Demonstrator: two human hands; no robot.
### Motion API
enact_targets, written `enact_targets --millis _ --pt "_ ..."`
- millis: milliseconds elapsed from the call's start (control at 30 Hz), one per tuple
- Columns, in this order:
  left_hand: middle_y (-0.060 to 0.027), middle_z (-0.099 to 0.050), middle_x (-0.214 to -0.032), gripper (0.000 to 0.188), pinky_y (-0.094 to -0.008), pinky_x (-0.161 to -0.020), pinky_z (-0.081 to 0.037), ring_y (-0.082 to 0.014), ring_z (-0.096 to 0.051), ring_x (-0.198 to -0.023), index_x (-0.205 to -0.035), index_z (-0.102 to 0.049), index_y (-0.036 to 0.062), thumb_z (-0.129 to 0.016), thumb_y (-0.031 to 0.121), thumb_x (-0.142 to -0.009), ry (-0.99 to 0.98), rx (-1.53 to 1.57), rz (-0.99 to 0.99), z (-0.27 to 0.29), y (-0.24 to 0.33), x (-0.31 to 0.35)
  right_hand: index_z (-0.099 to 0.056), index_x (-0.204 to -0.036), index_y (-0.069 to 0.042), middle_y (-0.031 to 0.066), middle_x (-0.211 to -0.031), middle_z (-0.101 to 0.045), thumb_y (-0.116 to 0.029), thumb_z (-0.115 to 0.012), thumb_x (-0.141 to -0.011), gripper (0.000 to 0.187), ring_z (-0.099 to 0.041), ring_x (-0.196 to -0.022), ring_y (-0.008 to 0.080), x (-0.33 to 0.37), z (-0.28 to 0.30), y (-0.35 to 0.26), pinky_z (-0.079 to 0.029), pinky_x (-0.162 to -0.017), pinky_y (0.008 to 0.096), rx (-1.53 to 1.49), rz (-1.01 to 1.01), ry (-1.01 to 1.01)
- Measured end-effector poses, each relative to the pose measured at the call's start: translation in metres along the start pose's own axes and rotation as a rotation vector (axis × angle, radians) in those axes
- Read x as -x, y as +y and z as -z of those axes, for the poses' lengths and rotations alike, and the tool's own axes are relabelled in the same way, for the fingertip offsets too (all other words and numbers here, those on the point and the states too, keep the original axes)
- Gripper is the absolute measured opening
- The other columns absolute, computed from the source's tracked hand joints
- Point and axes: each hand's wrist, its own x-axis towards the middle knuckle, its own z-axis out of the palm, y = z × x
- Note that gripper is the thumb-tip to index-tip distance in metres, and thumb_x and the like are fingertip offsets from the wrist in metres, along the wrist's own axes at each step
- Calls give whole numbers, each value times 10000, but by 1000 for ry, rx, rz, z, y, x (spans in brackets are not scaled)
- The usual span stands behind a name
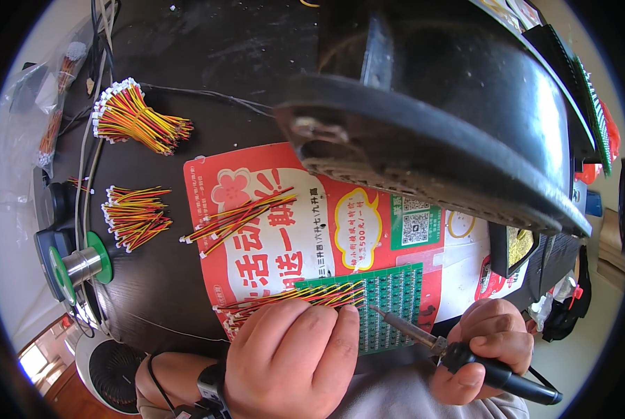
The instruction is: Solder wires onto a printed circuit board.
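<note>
My right hand (483, 342) grips a soldering iron (497, 373) by its black handle, its metal tip pointing left at a green circuit board panel (400, 300). The tip is close to the ends of red, black and yellow wires (319, 293) lying in a row across the board; whether it touches cannot be told. My left hand (291, 356) is closed, knuckles up, against the near side of these wires. Its thumb and whatever it pinches are hidden. A thin strand of solder (179, 333) runs from the spool (82, 265) toward this hand.
A red printed sheet (291, 160) lies under the board, with loose connector wires (242, 216) on it. Two wire bundles (141, 115) (136, 218) rest at left on the dark table (207, 42). A large black round-rimmed device (452, 91) overhangs the right; a small box with gold wool (518, 248) stands below it.
</note>
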Motion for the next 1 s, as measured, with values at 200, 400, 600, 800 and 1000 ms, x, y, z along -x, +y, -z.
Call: enact_targets --millis 200,400,600,800,1000 --pt "-89 -581 -761 236 -332 -546 -472 -230 -564 -596 -869 -687 -56 -700 -47 -633 -13 -1 -8 4 -1 2 -477 -878 -41 29 -597 -442 -370 -644 -908 371 -445 -481 119 -1 -1 2 -322 -422 238 -22 18 -45" --pt "-77 -597 -779 235 -327 -582 -499 -233 -589 -675 -865 -701 -34 -708 -13 -631 -55 26 48 4 2 3 -474 -896 -28 34 -594 -432 -345 -616 -915 348 -425 -485 123 -2 11 3 -333 -446 261 20 44 -132" --pt "-83 -624 -801 205 -339 -596 -509 -248 -607 -690 -871 -704 -22 -713 -45 -667 11 36 20 22 -5 -9 -476 -893 -27 42 -614 -432 -348 -612 -920 349 -418 -493 127 0 9 2 -328 -450 253 -3 34 -71" --pt "-172 -658 -889 224 -353 -715 -520 -316 -657 -803 -963 -682 -22 -657 -76 -748 78 -263 390 70 -48 -13 -469 -886 -29 45 -612 -423 -302 -590 -907 300 -419 -514 132 -1 13 1 -348 -471 273 32 19 -119" --pt "-155 -645 -875 269 -349 -709 -522 -301 -651 -792 -1027 -654 -20 -621 -102 -773 -102 -245 501 72 -61 -7 -468 -872 -31 44 -605 -429 -295 -595 -901 295 -420 -515 132 0 12 1 -349 -473 273 11 11 -100"
